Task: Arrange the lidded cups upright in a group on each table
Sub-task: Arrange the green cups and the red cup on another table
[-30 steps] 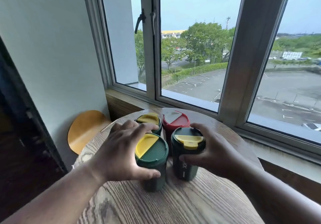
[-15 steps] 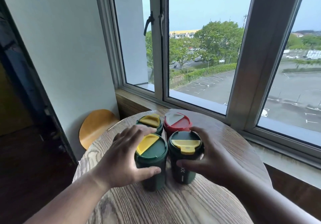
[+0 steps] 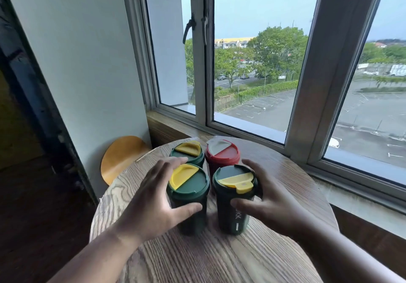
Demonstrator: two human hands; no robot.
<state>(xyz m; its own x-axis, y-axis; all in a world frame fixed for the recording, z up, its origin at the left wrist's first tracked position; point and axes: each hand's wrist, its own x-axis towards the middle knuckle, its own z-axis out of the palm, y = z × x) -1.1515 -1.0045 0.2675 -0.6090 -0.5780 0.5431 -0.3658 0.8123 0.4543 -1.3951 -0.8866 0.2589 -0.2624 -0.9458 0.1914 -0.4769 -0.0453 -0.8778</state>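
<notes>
Round wooden table [image 3: 219, 258], four upright cups [image 3: 222, 157] grouped mid-top, rim bare

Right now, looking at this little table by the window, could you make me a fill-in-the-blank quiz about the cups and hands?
1. ____ lidded cups stand upright on the round wooden table.
2. The only cup not green, the far right one, is ____.
3. The left hand wraps the near left green cup, whose lid flap is ____.
4. The right hand holds the near right green cup, printed with white ____.

Missing words: four; red; yellow; letters
</notes>
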